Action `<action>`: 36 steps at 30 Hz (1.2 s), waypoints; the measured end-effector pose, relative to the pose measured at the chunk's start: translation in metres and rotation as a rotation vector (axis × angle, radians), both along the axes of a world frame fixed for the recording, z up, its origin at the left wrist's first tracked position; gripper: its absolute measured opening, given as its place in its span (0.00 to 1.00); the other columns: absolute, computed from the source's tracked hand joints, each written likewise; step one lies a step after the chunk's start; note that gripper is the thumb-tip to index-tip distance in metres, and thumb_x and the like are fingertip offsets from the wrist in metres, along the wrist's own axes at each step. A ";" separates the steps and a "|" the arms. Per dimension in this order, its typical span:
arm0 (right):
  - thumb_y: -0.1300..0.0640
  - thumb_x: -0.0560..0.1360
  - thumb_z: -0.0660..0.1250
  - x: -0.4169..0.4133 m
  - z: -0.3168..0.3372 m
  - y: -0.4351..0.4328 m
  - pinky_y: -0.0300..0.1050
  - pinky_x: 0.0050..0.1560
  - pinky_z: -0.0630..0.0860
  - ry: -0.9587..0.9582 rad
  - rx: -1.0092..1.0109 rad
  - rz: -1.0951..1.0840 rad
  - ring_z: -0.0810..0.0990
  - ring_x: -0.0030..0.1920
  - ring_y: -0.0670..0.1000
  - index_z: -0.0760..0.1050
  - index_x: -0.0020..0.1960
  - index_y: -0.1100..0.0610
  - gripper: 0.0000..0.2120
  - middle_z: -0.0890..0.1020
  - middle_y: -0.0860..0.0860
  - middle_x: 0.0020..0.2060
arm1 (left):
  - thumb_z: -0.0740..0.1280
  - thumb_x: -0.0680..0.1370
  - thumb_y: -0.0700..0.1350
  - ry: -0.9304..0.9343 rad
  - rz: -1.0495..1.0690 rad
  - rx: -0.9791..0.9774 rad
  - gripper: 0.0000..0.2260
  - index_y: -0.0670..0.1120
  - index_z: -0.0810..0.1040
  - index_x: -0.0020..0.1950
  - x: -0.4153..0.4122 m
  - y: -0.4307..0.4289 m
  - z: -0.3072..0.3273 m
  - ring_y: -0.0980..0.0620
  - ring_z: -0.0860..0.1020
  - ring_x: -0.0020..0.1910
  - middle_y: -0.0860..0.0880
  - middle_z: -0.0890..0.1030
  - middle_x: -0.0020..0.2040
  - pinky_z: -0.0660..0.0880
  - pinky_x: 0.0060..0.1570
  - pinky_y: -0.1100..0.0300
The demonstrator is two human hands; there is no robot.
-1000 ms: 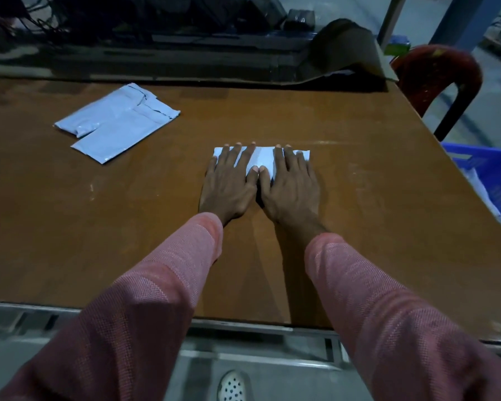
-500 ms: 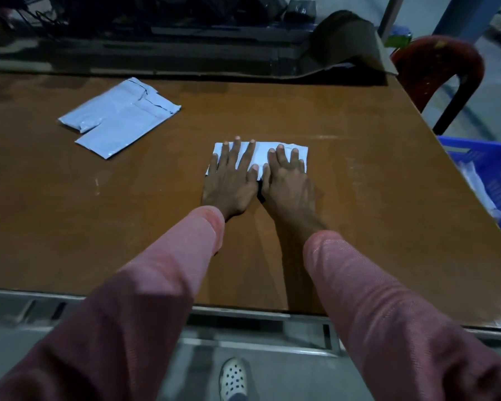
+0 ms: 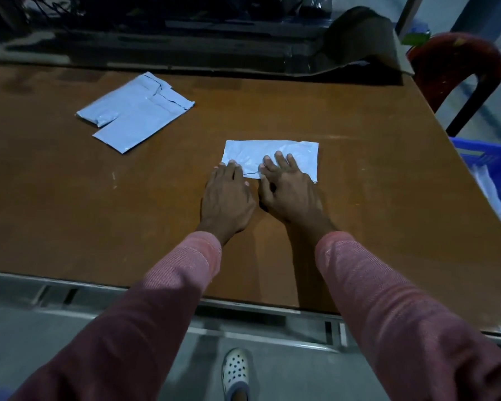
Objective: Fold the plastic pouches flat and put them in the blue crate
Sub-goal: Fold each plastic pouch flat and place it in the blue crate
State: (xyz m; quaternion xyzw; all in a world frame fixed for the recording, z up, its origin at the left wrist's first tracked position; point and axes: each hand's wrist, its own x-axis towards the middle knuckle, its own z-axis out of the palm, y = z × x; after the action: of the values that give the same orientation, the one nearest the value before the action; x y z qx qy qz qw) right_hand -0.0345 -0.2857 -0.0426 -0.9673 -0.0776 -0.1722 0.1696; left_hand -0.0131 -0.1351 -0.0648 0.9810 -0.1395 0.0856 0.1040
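A folded pale blue plastic pouch lies flat in the middle of the brown table. My left hand rests with bent fingers on the pouch's near left corner. My right hand lies beside it, with its fingers spread over the near right part of the pouch and its thumb at the near edge. Neither hand lifts the pouch. Unfolded pouches of the same blue lie overlapping at the far left. The blue crate stands off the table's right edge, with white material inside.
A red plastic chair stands beyond the far right corner. A dark curled sheet and dark clutter line the table's far edge. The near edge runs along a metal rail, with my white shoe below.
Both hands have slid back toward me across the pouch, from flat over its middle to its near edge. More of the pouch now shows beyond the fingers.
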 end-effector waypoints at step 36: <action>0.57 0.79 0.60 0.010 0.001 -0.006 0.54 0.63 0.71 0.126 -0.083 -0.281 0.75 0.66 0.63 0.70 0.71 0.65 0.22 0.73 0.63 0.70 | 0.55 0.78 0.46 -0.001 -0.247 -0.301 0.25 0.46 0.76 0.73 0.025 -0.029 0.006 0.44 0.69 0.76 0.46 0.75 0.75 0.66 0.72 0.43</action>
State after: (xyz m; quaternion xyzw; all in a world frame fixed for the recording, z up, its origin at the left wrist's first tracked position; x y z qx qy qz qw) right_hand -0.0248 -0.2916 -0.0418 -0.9837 0.0624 -0.1296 0.1080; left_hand 0.0121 -0.1636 -0.0590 0.9298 -0.2446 0.0927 0.2589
